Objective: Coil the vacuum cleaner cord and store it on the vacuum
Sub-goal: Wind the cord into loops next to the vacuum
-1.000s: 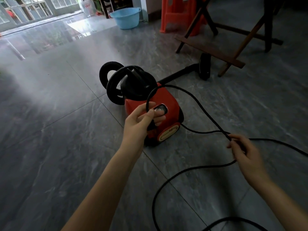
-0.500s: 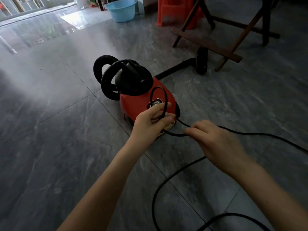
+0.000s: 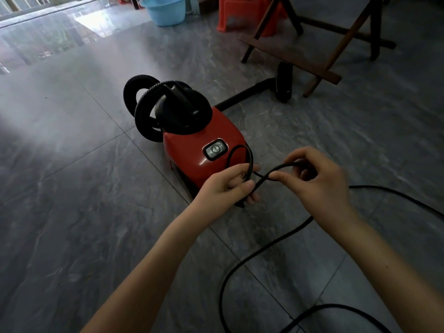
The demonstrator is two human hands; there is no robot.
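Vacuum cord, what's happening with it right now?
A person is coiling the black cord by hand in front of the red vacuum. The left hand grips a small loop already gathered. The right hand pinches the next stretch of cord and holds it close to the left hand. Most of the cord lies loose on the tiled floor, so nothing is stored on the vacuum yet.

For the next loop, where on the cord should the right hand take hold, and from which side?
Probably the slack run of the cord lying on the floor near the person, just past the right hand. Come from above and pinch across it: it lies flat and free there. The left hand holds a small loop beside the vacuum, so that stretch feeds it directly.
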